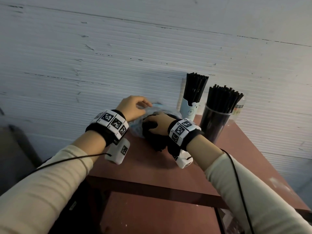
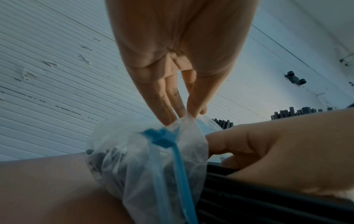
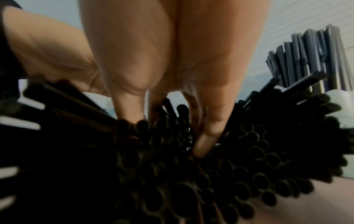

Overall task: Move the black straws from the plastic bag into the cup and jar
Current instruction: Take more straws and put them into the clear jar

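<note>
Under both hands (image 1: 157, 124), bag (image 2: 145, 153) blurs its straws (image 3: 191, 174).

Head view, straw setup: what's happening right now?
A person is emptying a plastic bag of black straws on a reddish table. The left hand pinches the bag's edge, while the right hand digs its fingers into the bundle sticking out of the bag. The cup and the clear jar behind already hold many straws.

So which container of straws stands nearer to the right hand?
The clear jar, beside the right hand; the pale cup stands farther back by the wall.
</note>
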Available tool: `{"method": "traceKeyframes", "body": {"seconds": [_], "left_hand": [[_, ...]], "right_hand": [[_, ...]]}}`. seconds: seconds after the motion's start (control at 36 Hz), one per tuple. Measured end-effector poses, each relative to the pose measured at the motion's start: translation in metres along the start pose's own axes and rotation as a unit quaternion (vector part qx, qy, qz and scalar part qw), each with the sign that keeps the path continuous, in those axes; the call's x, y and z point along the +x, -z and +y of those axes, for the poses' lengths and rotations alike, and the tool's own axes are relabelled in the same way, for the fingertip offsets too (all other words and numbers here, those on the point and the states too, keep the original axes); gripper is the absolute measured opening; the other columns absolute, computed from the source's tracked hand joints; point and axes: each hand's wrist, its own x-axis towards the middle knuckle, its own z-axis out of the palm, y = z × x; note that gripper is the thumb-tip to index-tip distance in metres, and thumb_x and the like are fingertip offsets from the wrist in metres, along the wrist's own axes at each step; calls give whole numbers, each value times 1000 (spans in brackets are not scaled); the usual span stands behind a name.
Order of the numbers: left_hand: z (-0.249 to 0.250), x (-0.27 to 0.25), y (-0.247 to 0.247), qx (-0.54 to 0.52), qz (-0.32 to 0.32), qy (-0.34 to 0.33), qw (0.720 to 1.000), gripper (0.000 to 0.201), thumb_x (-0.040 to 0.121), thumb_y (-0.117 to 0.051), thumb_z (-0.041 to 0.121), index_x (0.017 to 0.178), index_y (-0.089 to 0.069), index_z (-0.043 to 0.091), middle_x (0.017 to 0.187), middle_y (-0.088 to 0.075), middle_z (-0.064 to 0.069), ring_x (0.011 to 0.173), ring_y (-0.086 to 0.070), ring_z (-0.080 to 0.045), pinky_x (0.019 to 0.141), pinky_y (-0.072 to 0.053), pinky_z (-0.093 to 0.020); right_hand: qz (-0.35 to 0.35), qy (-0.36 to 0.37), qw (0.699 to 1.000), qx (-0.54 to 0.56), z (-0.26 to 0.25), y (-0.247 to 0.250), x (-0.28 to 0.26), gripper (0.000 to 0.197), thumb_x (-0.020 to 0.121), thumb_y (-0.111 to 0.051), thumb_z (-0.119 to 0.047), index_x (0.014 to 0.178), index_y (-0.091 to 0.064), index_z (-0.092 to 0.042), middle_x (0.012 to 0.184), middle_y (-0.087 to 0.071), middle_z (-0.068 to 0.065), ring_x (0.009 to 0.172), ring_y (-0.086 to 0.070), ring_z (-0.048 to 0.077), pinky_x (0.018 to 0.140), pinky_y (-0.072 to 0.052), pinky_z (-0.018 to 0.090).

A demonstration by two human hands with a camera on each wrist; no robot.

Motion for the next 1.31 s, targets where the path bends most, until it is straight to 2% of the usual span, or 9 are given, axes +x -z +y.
{"method": "traceKeyframes", "body": {"seconds": [0.19,0.53,0.61,0.75,0.89,0.94,1.0,1.11,1.31], "left_hand": [[3,0,-1,-19,8,13,1000,26,83,-67,3,99,-74,23,105,-72,4,97,-66,-10,92,-52,-27],[5,1,-3,-26,4,28,999,23,83,-71,8,95,-72,27,101,-73,5,91,-68,-9,85,-53,-22],[4,0,-4,-19,-2,30,999,23,83,-73,14,91,-70,36,102,-72,9,90,-68,-7,90,-53,-29],[1,-7,-5,-13,-35,21,999,18,69,-70,43,84,-65,52,103,-71,16,95,-67,-6,96,-51,-39],[10,-11,-7,73,-16,-67,995,49,67,-74,37,114,-64,33,119,-60,6,114,-55,-14,96,-42,-29],[24,-13,-11,70,-46,-119,989,56,70,-82,22,122,-61,22,126,-58,0,119,-51,-16,94,-33,-18],[40,-14,-18,80,-95,-149,981,65,68,-85,20,127,-57,19,130,-55,1,121,-49,-13,98,-31,-17],[64,-10,-42,156,-165,-141,963,75,61,-84,32,129,-51,31,123,-58,10,111,-54,-11,98,-41,-27],[80,-3,-74,198,-193,-138,951,53,71,-82,27,115,-54,24,90,-58,12,83,-52,-11,72,-37,-23]], "right_hand": [[41,10,999,7,8,2,-2,41,85,-66,-14,125,-61,-12,125,-59,11,117,-53,26,94,-41,29],[74,16,996,38,21,15,-17,41,81,-62,-5,119,-67,-19,122,-63,5,116,-55,23,95,-42,28],[79,20,997,-1,23,18,-22,37,86,-61,-12,119,-66,-26,123,-61,1,116,-55,22,97,-45,29],[99,22,994,43,33,21,-37,36,81,-64,-9,111,-70,-28,111,-63,1,97,-57,14,78,-44,19],[87,25,994,69,49,34,-62,40,78,-65,-8,106,-71,-35,103,-65,-2,90,-59,11,73,-47,14],[81,27,994,68,52,41,-75,39,78,-66,-8,106,-72,-35,103,-67,-2,90,-60,11,81,-51,21],[76,34,995,61,55,48,-89,38,79,-66,-9,108,-72,-33,98,-65,-8,85,-58,6,78,-47,16],[83,51,994,39,57,57,-110,37,79,-66,-8,110,-72,-28,93,-61,-14,77,-53,-1,65,-36,-1],[79,65,993,66,70,51,-130,32,80,-68,-12,106,-73,-29,75,-52,-25,60,-51,-23,54,-38,0]]}}
